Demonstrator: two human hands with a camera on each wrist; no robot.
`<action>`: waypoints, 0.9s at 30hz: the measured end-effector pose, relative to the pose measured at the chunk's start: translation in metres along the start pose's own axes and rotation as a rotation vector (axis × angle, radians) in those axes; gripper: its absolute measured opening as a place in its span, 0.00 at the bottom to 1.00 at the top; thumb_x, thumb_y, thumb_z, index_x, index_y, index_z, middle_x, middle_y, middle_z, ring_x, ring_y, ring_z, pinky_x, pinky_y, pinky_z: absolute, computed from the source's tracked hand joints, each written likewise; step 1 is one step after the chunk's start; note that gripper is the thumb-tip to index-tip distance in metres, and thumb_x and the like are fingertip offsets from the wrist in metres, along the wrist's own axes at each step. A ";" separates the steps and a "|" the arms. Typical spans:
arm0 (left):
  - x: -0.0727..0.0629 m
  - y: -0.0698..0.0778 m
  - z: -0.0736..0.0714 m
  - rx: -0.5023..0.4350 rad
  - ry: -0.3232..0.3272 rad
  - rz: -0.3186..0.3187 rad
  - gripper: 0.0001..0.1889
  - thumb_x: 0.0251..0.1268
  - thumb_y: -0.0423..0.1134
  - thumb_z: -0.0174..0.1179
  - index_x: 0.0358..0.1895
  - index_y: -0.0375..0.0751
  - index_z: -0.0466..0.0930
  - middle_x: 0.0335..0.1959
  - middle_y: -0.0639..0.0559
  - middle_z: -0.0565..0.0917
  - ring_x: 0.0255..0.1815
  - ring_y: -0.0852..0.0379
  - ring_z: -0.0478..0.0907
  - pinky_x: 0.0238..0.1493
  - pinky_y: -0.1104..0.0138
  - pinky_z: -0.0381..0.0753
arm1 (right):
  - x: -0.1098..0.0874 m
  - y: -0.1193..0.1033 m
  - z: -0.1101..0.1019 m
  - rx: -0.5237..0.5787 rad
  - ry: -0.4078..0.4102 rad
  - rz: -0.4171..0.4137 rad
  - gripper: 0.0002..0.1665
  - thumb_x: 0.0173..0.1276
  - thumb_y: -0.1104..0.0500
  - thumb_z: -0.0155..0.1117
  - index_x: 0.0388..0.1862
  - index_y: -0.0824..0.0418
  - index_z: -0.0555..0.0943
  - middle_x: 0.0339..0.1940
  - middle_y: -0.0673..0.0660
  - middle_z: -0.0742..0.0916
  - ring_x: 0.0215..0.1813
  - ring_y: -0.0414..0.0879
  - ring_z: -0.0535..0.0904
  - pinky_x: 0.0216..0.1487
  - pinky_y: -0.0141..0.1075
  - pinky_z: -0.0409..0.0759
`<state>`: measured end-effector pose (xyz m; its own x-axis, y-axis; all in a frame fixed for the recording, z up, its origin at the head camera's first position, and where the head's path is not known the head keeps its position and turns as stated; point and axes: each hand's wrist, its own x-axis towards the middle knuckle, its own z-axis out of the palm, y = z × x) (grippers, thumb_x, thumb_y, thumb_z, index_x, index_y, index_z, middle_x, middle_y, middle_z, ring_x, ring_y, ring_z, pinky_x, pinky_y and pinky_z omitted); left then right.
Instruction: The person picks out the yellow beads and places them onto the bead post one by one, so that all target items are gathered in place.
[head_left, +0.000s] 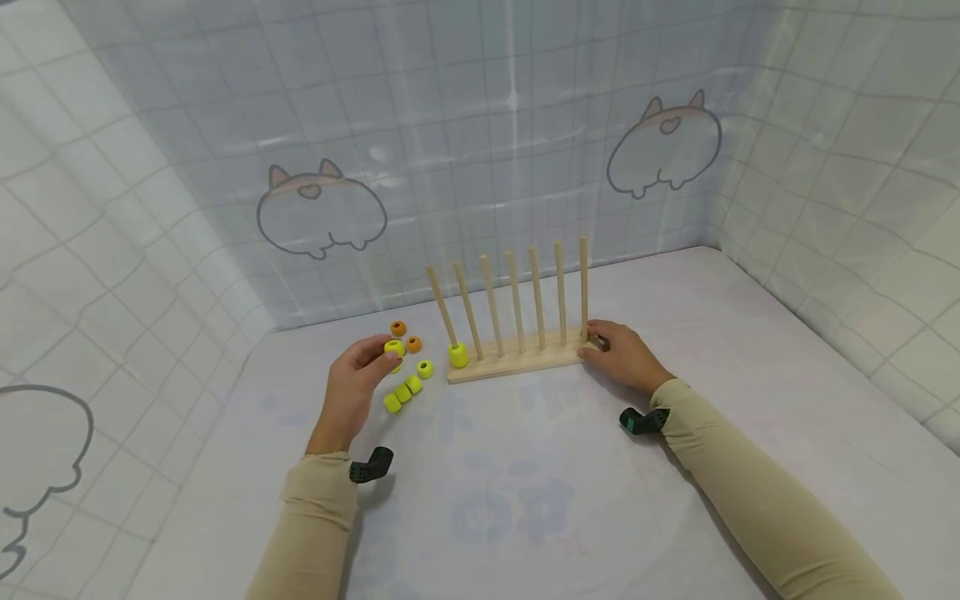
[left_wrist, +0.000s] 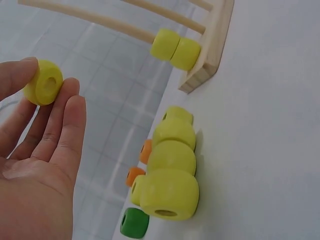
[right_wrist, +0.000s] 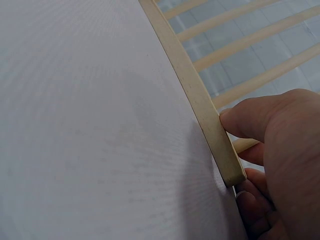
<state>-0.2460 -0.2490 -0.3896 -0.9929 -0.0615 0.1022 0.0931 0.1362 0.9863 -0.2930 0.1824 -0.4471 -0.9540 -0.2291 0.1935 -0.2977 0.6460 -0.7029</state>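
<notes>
Hand at left [head_left: 352,379] pinches a barrel-shaped yellow bead [left_wrist: 40,85] above the white counter [head_left: 495,467]. Near it we note loose yellow beads [left_wrist: 171,157] and round orange beads [left_wrist: 137,176]. Next, a pale wooden rack [head_left: 517,362] with seven rods [head_left: 515,300], two stacked yellow beads [head_left: 457,357] on the leftmost. Right hand [head_left: 628,358] grips the rack's right end.

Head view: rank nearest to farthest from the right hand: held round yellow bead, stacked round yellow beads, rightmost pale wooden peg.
1. Rightmost pale wooden peg: at the right hand.
2. Stacked round yellow beads: on the leftmost peg.
3. Held round yellow bead: in the left hand.
</notes>
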 end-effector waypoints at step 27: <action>0.020 0.024 0.031 -0.137 -0.102 0.030 0.27 0.68 0.42 0.67 0.66 0.36 0.73 0.60 0.42 0.79 0.64 0.40 0.75 0.66 0.56 0.74 | -0.002 0.000 -0.001 0.014 -0.001 -0.005 0.28 0.73 0.55 0.65 0.66 0.68 0.76 0.73 0.65 0.72 0.73 0.64 0.65 0.71 0.57 0.67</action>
<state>-0.2662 -0.2160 -0.3676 -0.9913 0.0425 0.1248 0.1249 0.0004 0.9922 -0.2914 0.1834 -0.4465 -0.9525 -0.2325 0.1965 -0.3017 0.6344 -0.7117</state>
